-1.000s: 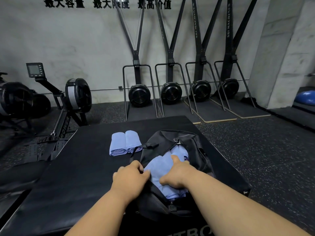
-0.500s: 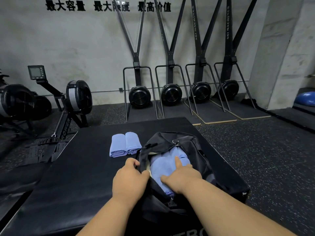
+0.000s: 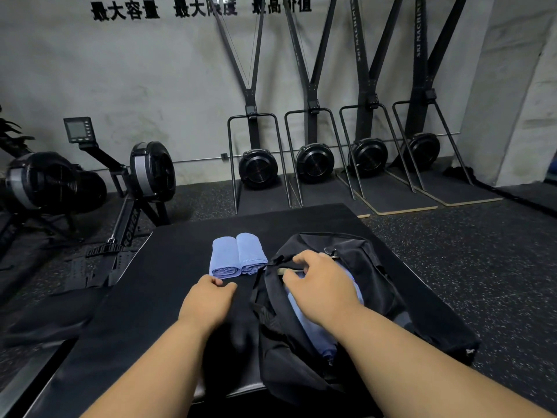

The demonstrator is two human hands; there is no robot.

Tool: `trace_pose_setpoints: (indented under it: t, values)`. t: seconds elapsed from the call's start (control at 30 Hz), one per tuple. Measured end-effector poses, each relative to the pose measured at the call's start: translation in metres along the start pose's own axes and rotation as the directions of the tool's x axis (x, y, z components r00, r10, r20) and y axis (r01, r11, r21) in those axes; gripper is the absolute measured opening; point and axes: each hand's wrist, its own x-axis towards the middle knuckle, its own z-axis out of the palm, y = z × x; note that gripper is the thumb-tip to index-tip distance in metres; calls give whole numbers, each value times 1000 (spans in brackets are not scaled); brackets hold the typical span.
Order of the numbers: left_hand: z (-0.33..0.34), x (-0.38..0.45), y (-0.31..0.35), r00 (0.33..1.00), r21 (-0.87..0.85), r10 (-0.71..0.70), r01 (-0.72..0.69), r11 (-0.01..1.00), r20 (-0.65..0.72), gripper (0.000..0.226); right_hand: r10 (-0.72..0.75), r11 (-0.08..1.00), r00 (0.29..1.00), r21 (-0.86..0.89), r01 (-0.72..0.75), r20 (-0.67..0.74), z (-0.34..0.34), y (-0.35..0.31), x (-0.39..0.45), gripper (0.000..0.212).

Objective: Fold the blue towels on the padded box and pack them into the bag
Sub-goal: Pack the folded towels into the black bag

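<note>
Wall lettering (image 3: 200, 9): "最大容量 最大限度 最高价值". Padded box (image 3: 168, 294) carries black bag (image 3: 376, 276), blue towel (image 3: 304, 321) inside. Two folded towels (image 3: 238, 256) just left of bag. Right hand (image 3: 324, 286) curled at bag opening, hold unclear. Left hand (image 3: 208, 300) loosely curled, holds nothing.

Blue towels (image 3: 238, 256), black bag (image 3: 376, 267), black padded box (image 3: 150, 297).

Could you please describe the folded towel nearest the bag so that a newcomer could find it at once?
On the black padded box, just left of the black bag, two folded blue towels lie side by side. It is the right-hand towel, the one beside the bag's edge.
</note>
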Motion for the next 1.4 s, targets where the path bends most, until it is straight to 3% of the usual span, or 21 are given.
trace_pose_setpoints:
  t: [0.13, 0.3, 0.67, 0.77, 0.87, 0.93, 1.03, 1.17, 1.23, 1.3, 1.4]
  values:
    - [4, 52, -5, 993, -91, -103, 108, 990, 60, 32, 21, 986, 1000, 165, -21, 4, 13, -2, 24, 11]
    - [25, 125, -14, 971, -133, -210, 224, 966, 111, 77, 44, 963, 999, 265, -42, -4, 15, 2, 59, 10]
    - [59, 204, -10, 947, -112, -288, 305, 946, 140, 31, 87, 969, 996, 232, -88, 11, 41, 26, 115, 10]
    - [50, 219, -16, 919, -199, -325, 369, 908, 223, 32, 96, 968, 995, 231, -97, 17, 48, 29, 119, 9]
    - [31, 232, -18, 933, -359, -319, 358, 862, 165, 38, 102, 961, 995, 257, -102, 13, 52, 31, 119, 7]
    - [27, 232, -7, 945, -510, -306, 320, 798, 114, 25, 106, 954, 994, 282, -103, 3, 52, 33, 119, 6]
    - [45, 220, 28, 952, -652, -207, 305, 694, 225, 13, 117, 945, 993, 311, -106, -19, 49, 37, 117, 5]
    - [90, 209, 41, 938, -487, -172, 306, 818, 300, 51, 131, 930, 991, 349, -115, -22, 38, 44, 114, 9]
    - [105, 205, 41, 904, -416, -211, 366, 833, 373, 67, 138, 922, 990, 370, -117, -30, 30, 48, 112, 8]
    - [112, 201, 42, 893, -405, -222, 384, 830, 392, 64, 145, 915, 988, 387, -114, -51, 23, 54, 110, 8]
    - [108, 198, 40, 922, -390, -248, 355, 850, 298, 63, 152, 905, 987, 409, -117, -54, 16, 59, 105, 8]
